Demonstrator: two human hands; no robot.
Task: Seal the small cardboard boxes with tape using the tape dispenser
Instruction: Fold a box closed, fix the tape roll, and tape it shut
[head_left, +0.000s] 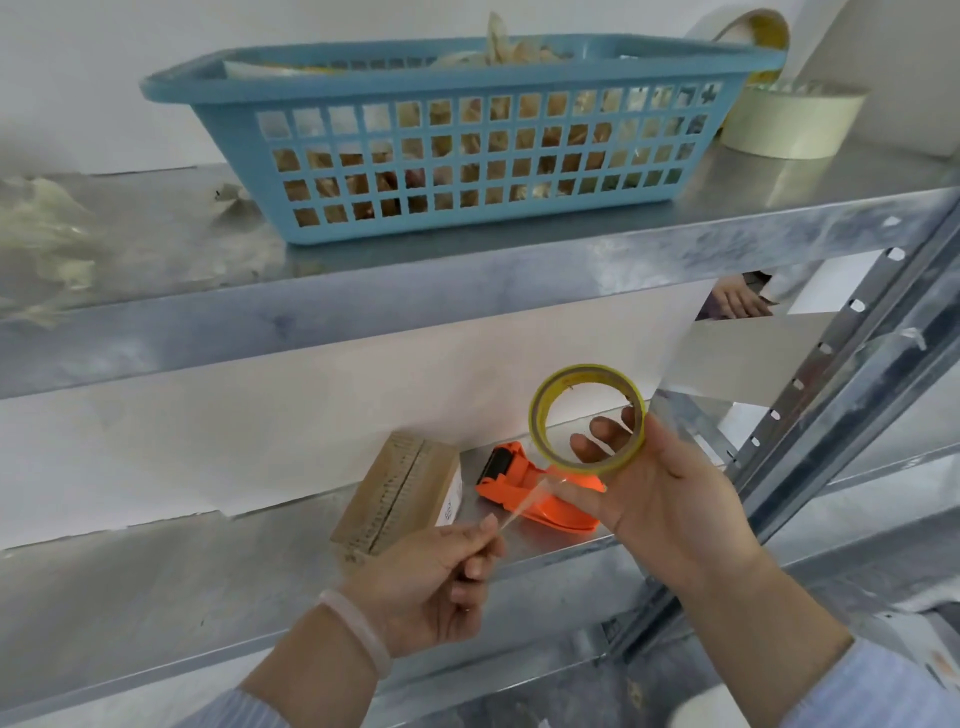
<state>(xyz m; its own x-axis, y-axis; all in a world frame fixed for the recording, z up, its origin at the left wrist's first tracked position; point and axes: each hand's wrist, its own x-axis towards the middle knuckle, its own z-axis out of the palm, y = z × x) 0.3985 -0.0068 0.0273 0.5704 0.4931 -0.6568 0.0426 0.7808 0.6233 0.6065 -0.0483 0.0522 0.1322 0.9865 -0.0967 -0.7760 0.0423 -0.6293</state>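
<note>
Tape roll (537, 421): yellow core, thin clear winding, nearly spent. Held upright in right hand (670, 499), fingers through core, above and in front of tape dispenser.

Strip (524, 501): clear, pulled taut from roll's underside, running down-left. End pinched by left hand (431, 582).

Tape dispenser (511, 470): orange, black roller at far end, lying on lower shelf (208, 571), just right of box.

Box (400, 488): small, brown cardboard, flaps closed, seam along top, white label on right side.

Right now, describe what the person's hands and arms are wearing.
The left hand and right hand are ungloved. A pale, smooth bangle circles the left wrist. The left sleeve and right sleeve are light blue.
</note>
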